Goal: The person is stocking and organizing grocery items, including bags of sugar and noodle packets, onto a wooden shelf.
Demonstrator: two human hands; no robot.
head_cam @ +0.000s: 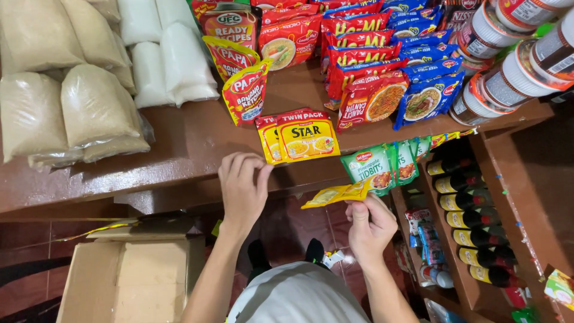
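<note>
two hands, two green pouches, five dark bottles
</note>
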